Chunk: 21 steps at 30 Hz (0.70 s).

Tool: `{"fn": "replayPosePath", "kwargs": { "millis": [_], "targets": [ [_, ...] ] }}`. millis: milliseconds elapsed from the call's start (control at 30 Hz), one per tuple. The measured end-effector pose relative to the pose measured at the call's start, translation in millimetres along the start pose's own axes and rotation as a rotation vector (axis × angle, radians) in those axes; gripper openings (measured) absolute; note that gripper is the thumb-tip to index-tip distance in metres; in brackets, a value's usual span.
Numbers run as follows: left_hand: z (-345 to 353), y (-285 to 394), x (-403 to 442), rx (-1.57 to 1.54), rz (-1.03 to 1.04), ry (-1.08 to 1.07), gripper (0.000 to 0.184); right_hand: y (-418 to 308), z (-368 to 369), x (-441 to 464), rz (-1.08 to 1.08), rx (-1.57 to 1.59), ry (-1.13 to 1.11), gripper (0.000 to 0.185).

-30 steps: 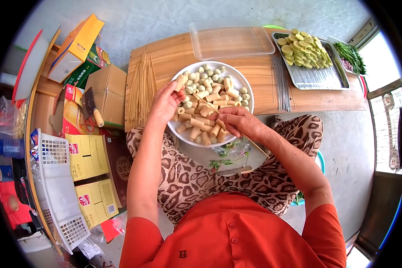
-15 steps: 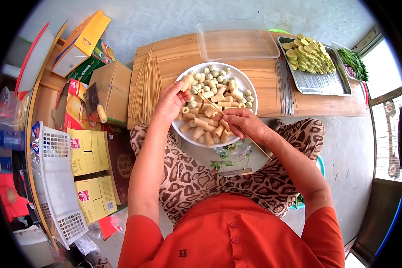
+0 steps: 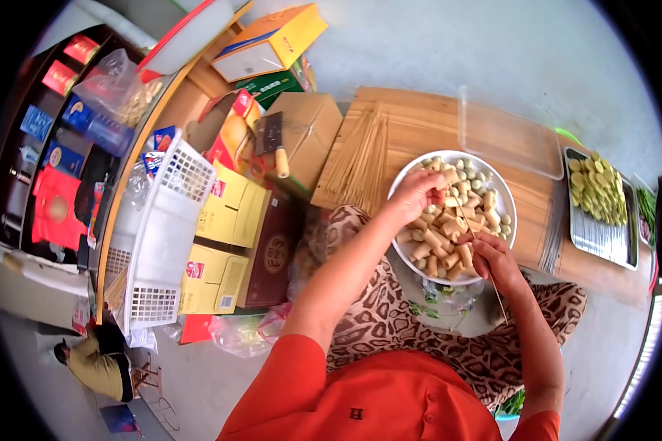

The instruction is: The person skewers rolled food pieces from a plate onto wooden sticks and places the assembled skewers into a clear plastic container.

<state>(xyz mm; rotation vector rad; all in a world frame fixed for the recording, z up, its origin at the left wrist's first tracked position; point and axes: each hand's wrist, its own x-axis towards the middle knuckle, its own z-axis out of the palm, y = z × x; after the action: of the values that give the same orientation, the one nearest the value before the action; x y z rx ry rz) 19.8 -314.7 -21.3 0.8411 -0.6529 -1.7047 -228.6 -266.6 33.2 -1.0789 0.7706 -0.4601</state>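
Note:
Above a round white dish, my left hand pinches a tan tube-shaped food piece. A thin bamboo skewer is gripped in the closed fingers of my right hand. Its upper end points toward the piece in my left hand; whether it pierces that piece I cannot tell. More tan tube-shaped pieces fill the near part of the dish. Pale greenish balls lie at its far side.
Loose bamboo skewers lie on the wooden table left of the dish. A clear tray, metal skewers and a metal tray of sliced vegetables are rightward. A cleaver rests by boxes. Another person sits lower left.
My view has turned left, so the dish and table appear farther right and the seated person has come into sight. Both hands keep their holds over the dish.

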Motion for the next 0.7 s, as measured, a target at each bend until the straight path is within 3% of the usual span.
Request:
{"fn": "replayPosePath", "kwargs": {
  "millis": [333,400,700],
  "targets": [
    [4.4,5.4,-6.5,0.031,0.002,0.023,0.026,-4.2,6.6,0.5,-0.008,-0.040,0.033,0.028],
    [-1.6,-2.1,-4.1,-0.008,0.077,-0.013,0.029,-5.6,6.6,-0.4,0.045,-0.087,0.064,0.027],
    [-6.1,2.0,0.5,-0.059,0.076,0.234,0.029,1.7,-2.7,1.8,0.022,-0.078,0.006,0.028]
  ]
}}
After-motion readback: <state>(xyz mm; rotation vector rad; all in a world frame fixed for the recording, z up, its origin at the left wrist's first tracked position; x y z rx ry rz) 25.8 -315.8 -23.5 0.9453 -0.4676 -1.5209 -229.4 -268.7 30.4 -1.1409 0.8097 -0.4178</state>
